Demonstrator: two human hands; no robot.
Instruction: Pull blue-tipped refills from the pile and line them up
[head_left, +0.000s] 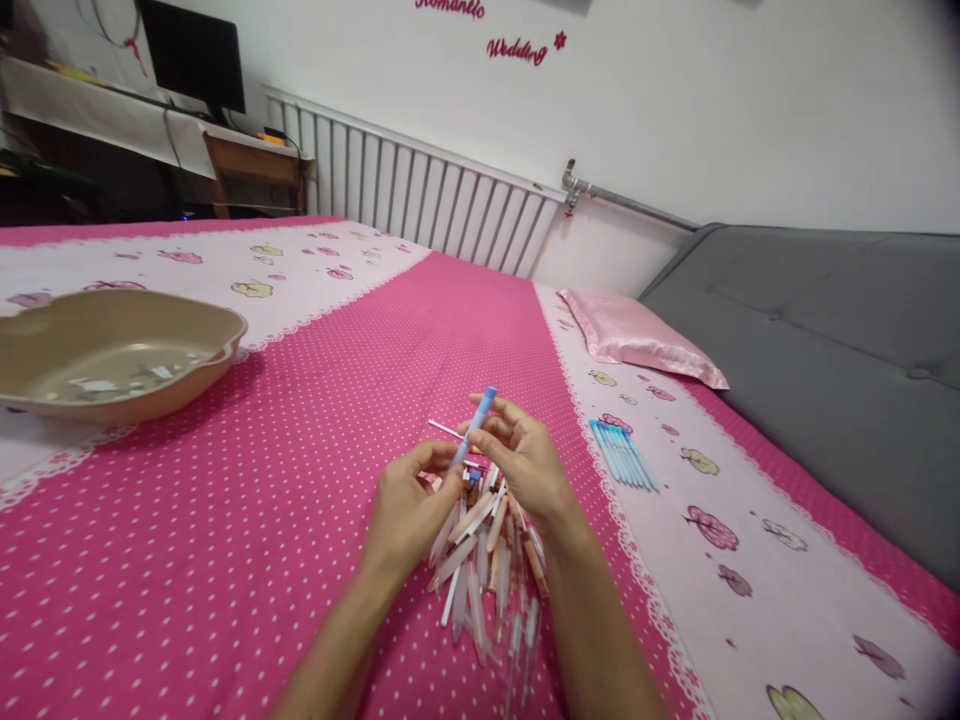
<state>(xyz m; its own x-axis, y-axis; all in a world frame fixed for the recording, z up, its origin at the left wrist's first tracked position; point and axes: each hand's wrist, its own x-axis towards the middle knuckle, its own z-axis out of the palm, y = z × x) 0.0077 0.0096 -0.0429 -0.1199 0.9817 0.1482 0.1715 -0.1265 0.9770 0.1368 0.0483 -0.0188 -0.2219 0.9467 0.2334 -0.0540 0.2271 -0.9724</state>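
Observation:
Both my hands meet over a pink dotted bedspread. My right hand pinches a light blue pen that points up and away. My left hand is closed on the pen's lower end. Beneath them lies a loose pile of clear pen parts and orange-capped pieces. A thin white refill sticks out to the left behind the pen.
A neat bundle of light blue pens lies to the right on the pale border. A beige basin with small bits inside sits at the left. A pink pillow, grey headboard and radiator lie beyond.

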